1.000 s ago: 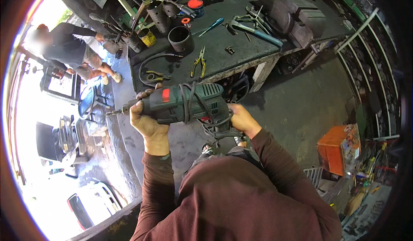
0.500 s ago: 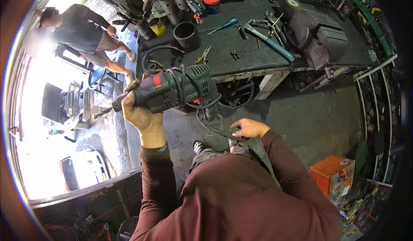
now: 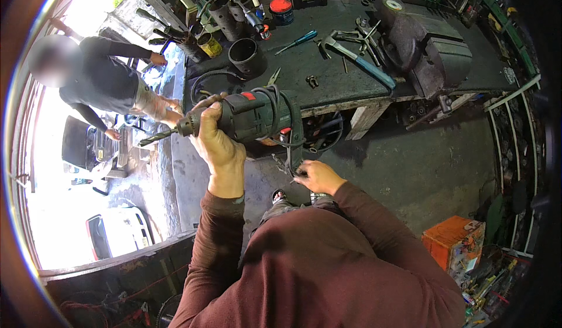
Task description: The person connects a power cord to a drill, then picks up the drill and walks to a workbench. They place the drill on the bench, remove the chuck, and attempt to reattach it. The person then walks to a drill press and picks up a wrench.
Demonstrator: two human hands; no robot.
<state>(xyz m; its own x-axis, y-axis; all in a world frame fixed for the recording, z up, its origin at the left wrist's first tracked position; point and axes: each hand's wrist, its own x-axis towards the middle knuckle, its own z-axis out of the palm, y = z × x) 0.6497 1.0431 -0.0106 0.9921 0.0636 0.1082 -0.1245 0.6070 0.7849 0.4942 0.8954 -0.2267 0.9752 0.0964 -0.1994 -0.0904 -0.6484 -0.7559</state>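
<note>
A dark green power drill (image 3: pixel 243 117) is held up level in front of me, its long twist bit (image 3: pixel 157 136) pointing left. My left hand (image 3: pixel 221 146) wraps round its front end beside the chuck (image 3: pixel 188 123). The drill's black power cord (image 3: pixel 275 114) is looped several times around the body. Below the drill's handle, my right hand (image 3: pixel 321 177) is closed on a dark bunched part of that cord. Exactly what its fingertips pinch is partly hidden. Behind the drill, pliers (image 3: pixel 274 76) lie on the workbench (image 3: pixel 287 100), mostly covered by it.
On the bench are a hammer (image 3: pixel 369 67), a screwdriver (image 3: pixel 297 42), a steel pipe piece (image 3: pixel 247 57), a red-lidded can (image 3: pixel 281 12) and a large vise (image 3: pixel 433 47). An orange box (image 3: pixel 453 240) stands at right. Another person (image 3: pixel 108 73) is at the far left.
My left hand has moved right and turned the drill closer to level. My right hand has come left and up, nearer the drill handle. The other person has leaned and shifted left.
</note>
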